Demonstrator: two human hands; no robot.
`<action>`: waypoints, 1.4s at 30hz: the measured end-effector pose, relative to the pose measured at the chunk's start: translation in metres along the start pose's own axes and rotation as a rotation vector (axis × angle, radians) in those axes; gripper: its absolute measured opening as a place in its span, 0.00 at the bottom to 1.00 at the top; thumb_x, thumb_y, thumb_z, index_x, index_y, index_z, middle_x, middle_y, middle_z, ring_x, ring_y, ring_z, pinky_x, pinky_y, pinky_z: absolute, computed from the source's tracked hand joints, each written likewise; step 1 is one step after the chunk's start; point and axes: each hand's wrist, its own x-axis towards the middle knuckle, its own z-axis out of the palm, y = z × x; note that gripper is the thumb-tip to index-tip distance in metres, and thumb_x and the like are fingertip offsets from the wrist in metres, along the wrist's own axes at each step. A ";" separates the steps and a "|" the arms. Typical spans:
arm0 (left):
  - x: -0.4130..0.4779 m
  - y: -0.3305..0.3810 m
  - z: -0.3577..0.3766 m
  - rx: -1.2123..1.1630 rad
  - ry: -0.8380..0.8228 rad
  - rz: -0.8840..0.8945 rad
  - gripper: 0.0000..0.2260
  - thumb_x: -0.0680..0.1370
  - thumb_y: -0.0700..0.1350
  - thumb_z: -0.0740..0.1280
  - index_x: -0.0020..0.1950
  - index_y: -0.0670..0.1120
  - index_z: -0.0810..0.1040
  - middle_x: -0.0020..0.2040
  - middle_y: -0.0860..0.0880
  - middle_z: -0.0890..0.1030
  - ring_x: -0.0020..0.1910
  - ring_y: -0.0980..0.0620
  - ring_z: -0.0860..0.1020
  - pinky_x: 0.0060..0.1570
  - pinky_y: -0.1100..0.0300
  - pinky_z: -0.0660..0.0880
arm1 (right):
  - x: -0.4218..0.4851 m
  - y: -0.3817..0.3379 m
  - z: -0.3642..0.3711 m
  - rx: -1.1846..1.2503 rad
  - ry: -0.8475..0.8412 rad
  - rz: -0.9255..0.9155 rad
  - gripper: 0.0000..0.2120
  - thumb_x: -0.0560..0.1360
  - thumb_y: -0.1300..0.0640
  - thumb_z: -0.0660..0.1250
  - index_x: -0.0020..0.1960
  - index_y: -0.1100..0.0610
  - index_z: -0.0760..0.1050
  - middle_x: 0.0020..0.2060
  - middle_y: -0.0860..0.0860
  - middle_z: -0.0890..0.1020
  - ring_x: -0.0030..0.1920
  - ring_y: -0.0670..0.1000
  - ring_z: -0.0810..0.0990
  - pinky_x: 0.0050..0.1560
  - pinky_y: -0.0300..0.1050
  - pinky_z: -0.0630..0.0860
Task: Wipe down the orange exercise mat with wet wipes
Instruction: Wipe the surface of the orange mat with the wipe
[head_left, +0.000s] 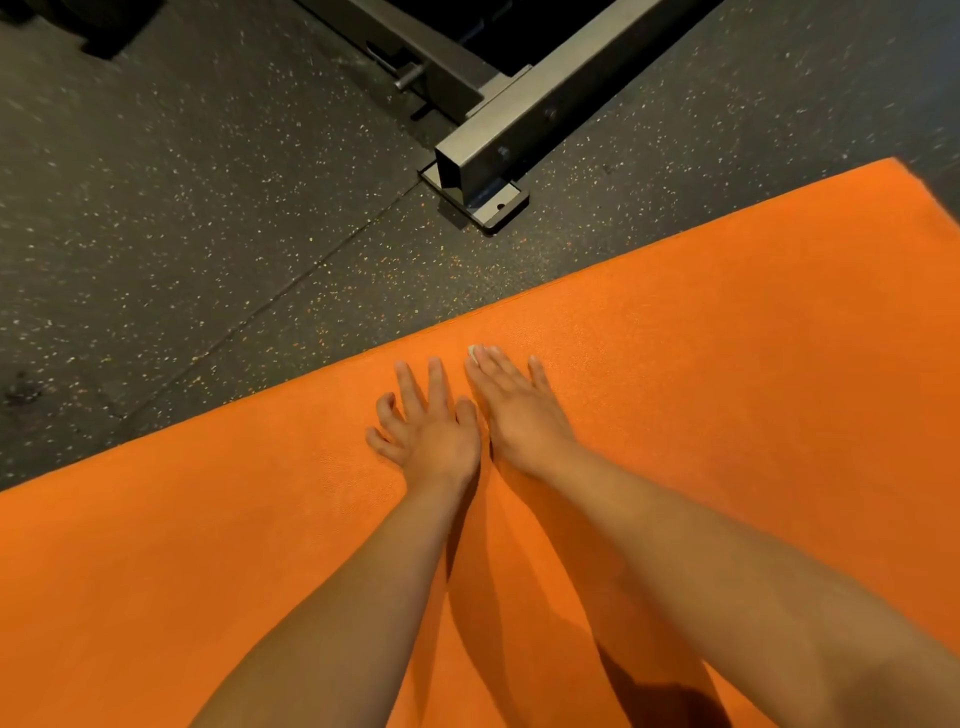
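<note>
The orange exercise mat (727, 364) lies flat on a dark rubber floor (208, 208) flecked with pale and orange specks and crossed by thin tile seams. The mat's surface is matte with a fine pebbled grain, and its far edge is a straight line running from lower left to upper right. Its long axis appears to follow that diagonal, ending in 1 visible corner at the upper right. Just past the far edge, a square-section grey steel beam (545, 104) sits on a flat bolted base plate (488, 208), smooth and dull. The 2 bare hands rest side by side near the mat's far edge, almost touching. The right hand (514, 405) lies palm down with fingers straight and close together, pressing a wet wipe (472, 351) onto the mat. Only a small pale scrap of the wipe shows at the fingertips. The left hand (431, 421) is released, holding nothing. Its fingers are spread and lightly bent, with the tips resting on the mat. Both forearms reach in from the mat's near side.
</note>
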 end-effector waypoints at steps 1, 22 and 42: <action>0.000 0.000 0.001 0.011 -0.005 0.002 0.27 0.81 0.59 0.51 0.80 0.66 0.47 0.82 0.55 0.40 0.77 0.43 0.46 0.73 0.35 0.42 | 0.003 0.009 -0.005 -0.047 0.011 0.038 0.35 0.81 0.62 0.55 0.83 0.51 0.44 0.82 0.46 0.45 0.81 0.47 0.40 0.77 0.56 0.32; 0.003 -0.007 0.005 -0.020 -0.029 0.066 0.27 0.83 0.61 0.50 0.79 0.68 0.41 0.81 0.55 0.34 0.77 0.44 0.41 0.73 0.36 0.35 | 0.054 -0.002 -0.016 0.064 0.176 0.383 0.40 0.76 0.69 0.55 0.83 0.54 0.42 0.82 0.48 0.44 0.81 0.48 0.38 0.78 0.57 0.33; -0.061 -0.056 0.017 -0.144 0.107 0.145 0.23 0.81 0.51 0.58 0.77 0.59 0.66 0.81 0.55 0.57 0.78 0.46 0.54 0.74 0.41 0.48 | -0.031 -0.032 0.021 0.302 0.010 -0.082 0.28 0.79 0.66 0.60 0.79 0.53 0.65 0.79 0.51 0.62 0.79 0.48 0.60 0.77 0.39 0.48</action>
